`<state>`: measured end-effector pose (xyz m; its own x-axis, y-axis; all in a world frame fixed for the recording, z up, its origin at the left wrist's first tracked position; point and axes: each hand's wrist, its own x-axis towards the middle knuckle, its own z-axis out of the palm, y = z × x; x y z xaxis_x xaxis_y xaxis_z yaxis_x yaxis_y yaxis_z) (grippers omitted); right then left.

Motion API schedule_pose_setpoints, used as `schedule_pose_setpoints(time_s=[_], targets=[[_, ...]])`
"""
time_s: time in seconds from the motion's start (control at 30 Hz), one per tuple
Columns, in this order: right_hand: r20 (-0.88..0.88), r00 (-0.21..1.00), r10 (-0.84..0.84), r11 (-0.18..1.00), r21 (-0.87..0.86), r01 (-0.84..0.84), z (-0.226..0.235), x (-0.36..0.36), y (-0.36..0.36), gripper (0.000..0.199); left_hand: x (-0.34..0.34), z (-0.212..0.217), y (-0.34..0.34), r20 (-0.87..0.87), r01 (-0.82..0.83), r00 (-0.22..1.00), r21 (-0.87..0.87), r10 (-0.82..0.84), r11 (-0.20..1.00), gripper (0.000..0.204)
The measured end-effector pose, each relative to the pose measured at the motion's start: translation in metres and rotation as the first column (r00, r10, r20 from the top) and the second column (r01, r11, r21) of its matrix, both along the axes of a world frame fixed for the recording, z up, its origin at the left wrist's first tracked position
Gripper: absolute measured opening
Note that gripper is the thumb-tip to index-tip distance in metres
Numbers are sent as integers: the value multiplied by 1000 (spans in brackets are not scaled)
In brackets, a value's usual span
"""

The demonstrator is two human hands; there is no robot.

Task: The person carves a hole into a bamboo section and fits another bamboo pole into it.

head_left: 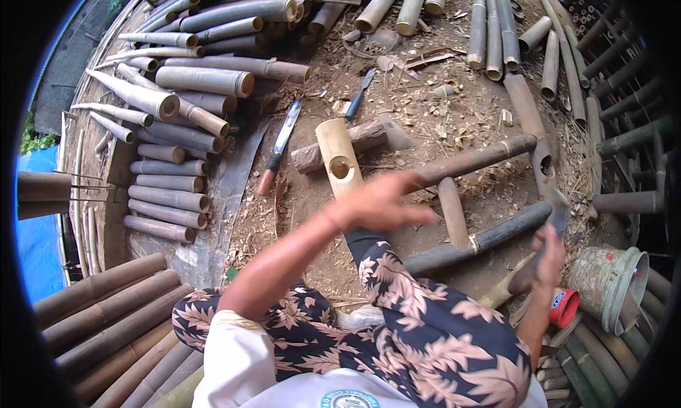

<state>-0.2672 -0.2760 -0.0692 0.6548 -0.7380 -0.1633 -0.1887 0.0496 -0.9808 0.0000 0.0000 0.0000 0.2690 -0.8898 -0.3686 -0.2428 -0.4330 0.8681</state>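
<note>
I note a grey bucket (608, 280) near right, contents unseen. My right hand (547, 255) grips a dark-handled tool (535, 262); left hand (379, 202), fingers spread, reaches the pale holed bamboo piece (338, 156).

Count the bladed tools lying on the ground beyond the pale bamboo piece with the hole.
2. A large knife with a reddish handle lies left of the pale bamboo piece; a smaller blue-handled tool lies farther off, above it. Others may be hidden under debris.

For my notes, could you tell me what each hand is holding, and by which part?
The right hand grips a dark tool handle. The left hand holds nothing, open above a pale bamboo piece.
</note>
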Motion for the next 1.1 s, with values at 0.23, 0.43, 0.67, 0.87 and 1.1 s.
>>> schedule_pose_setpoints(time_s=[0.23,0.43,0.67,0.87,1.1], targets=[[-263,919,293,955,37,-294,32,207,130,34,-37,-65,2,74,-469,853,-327,517,821,75],[-374,672,639,763,424,-488,4,242,200,34,-10,-100,109,170,-530,826,-89,537,843,61],[-303,270,914,396,812,-430,-71,277,272,38,-37,-125,179,-98,-760,540,372,836,534,51],[-104,676,729,334,917,-219,-71,309,286,39,69,-108,198,243,-588,807,420,539,691,37],[-63,994,95,-174,982,79,-58,315,263,24,191,-29,101,414,40,855,547,-312,836,9]])
